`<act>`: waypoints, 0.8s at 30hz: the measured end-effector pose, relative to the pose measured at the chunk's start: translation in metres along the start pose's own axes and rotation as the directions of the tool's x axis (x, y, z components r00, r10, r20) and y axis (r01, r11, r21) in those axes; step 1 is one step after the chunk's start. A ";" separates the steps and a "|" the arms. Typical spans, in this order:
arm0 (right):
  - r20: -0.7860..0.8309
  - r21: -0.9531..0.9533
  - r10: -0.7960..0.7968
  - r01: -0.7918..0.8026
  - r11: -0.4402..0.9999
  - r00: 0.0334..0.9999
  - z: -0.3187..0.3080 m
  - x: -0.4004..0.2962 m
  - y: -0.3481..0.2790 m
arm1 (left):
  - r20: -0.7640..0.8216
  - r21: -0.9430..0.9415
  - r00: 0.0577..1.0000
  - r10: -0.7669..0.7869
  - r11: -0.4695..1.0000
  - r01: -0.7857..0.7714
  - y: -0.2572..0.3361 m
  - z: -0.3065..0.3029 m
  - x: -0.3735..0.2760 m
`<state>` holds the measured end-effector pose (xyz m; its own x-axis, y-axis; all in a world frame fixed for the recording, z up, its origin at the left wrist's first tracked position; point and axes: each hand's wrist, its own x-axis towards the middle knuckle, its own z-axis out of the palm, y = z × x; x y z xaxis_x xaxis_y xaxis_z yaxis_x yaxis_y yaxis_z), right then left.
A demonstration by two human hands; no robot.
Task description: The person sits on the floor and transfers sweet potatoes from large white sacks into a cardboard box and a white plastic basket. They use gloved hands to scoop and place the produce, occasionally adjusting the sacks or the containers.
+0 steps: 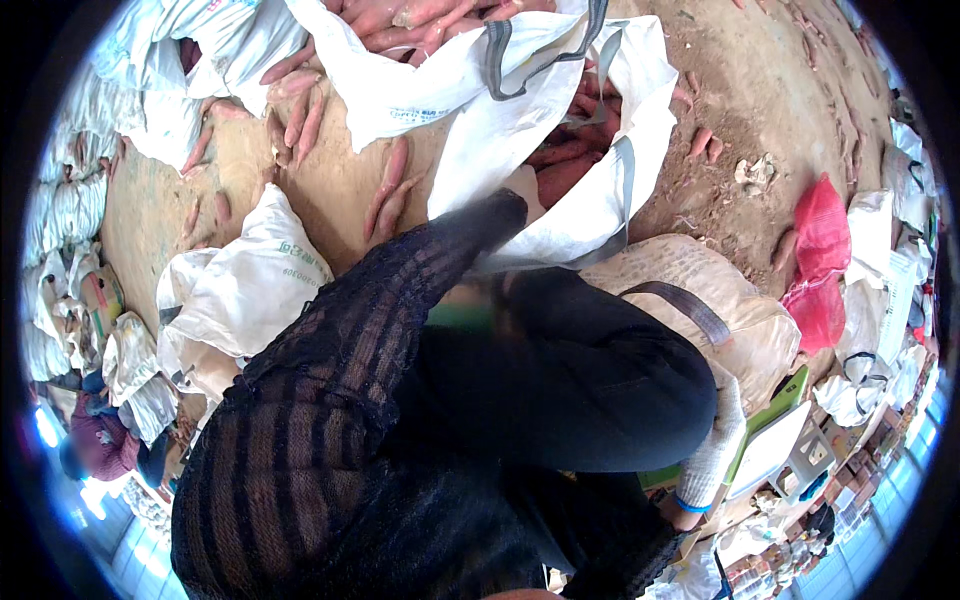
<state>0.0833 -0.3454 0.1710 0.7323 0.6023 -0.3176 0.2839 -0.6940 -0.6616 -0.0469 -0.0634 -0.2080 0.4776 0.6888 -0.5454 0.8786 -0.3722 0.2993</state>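
My left arm, in a dark striped mesh sleeve, reaches to an open white woven sack [645,112] holding reddish sweet potatoes [574,169]. Only a pale part of my left hand [529,193] shows at the cuff, just inside the sack's mouth; its fingers are hidden. Low on the right, my right hand [709,457] wears a white knit glove with a blue cuff edge. It lies beside my bent knee, by a beige woven sack [675,262] and a green-edged box [772,401]. Its fingers cannot be made out.
Another white sack [405,90] of sweet potatoes stands ahead. A tied white sack [240,277] is at left, a red mesh bag [821,262] at right. Loose sweet potatoes [390,187] lie on the dirt floor. A person [105,442] is at far left, near many sacks.
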 end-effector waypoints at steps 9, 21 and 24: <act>-0.115 -0.014 -0.021 0.020 1.000 0.993 -0.019 -0.004 -0.011 | 0.079 -0.831 0.880 0.468 0.519 -0.202 0.014 -0.156 -0.049; -0.265 -0.165 -0.355 0.321 0.933 0.897 -0.043 -0.029 -0.052 | -0.294 -0.479 0.493 0.819 0.320 -0.817 0.104 -0.321 -0.102; -0.371 -0.398 -0.589 0.450 0.799 0.718 -0.054 -0.032 -0.062 | -0.213 -0.050 0.219 0.952 0.214 -0.976 0.146 -0.331 -0.133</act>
<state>0.0753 -0.3428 0.2590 0.5882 0.6946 0.4142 0.8030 -0.4404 -0.4016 0.0173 -0.0033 0.1674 0.9406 -0.0706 0.3321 -0.2784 -0.7204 0.6353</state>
